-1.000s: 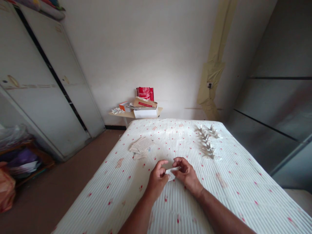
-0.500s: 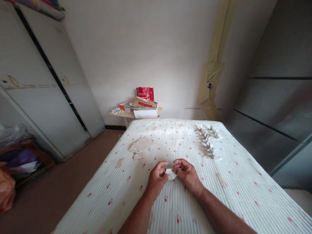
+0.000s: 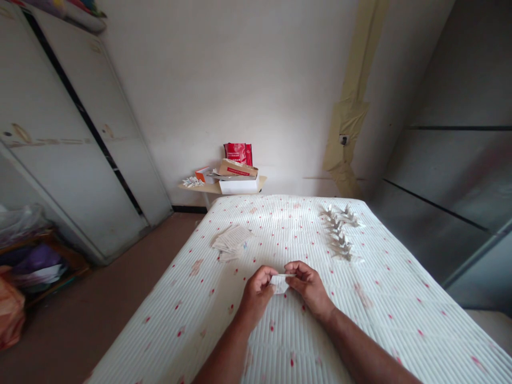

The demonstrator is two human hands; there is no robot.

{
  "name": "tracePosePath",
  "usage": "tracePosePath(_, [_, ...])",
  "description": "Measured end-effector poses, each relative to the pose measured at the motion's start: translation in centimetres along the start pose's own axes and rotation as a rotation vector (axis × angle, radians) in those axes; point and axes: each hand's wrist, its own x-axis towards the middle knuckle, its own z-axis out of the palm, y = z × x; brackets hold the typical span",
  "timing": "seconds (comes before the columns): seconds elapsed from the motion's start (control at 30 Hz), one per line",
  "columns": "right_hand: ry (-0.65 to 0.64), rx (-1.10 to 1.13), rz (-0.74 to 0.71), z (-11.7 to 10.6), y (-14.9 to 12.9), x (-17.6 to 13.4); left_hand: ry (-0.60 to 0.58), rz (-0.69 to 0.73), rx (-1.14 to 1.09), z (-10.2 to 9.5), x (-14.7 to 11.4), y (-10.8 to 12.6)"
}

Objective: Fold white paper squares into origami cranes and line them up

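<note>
Fingertips of the left hand (image 3: 256, 287) have lowered since the earlier frame and now meet the upper left edge of the folded paper (image 3: 280, 285), whose near face shows more fully, upper edge almost level. Left grip: closed on the left end of the paper, thumb at the near face, index finger at the upper corner. Right hand (image 3: 307, 284): closed on the upper right end, thumb at the near face, other fingers curled. The paper spans the gap between both hands, lower edge free; contact with the ribbed cover (image 3: 296, 330) below cannot be determined. Paper sheets (image 3: 232, 240) lie overlapped beyond the left hand; folded paper figures (image 3: 339, 234) stand clustered beyond the right hand.
</note>
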Motion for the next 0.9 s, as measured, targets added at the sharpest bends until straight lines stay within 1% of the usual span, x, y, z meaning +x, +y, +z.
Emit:
tracePosePath(0.23, [-0.046, -0.055, 0.003, 0.2, 0.3, 0.0, -0.022, 0.005, -0.012, 0.1, -0.1, 0.2])
tracePosePath(0.5, [-0.072, -0.075, -0.024, 0.2, 0.7, 0.1, 0.01, 0.025, 0.057, -0.2, 0.0, -0.4])
tracePosePath(0.7, [-0.072, -0.072, -0.016, 0.2, 0.8, 0.1, 0.002, 0.028, 0.09, -0.2, 0.0, 0.0])
tracePosePath(0.9, [-0.066, -0.088, -0.04, 0.1, 1.0, 0.1, 0.016, 0.03, 0.113, -0.2, -0.1, 0.0])
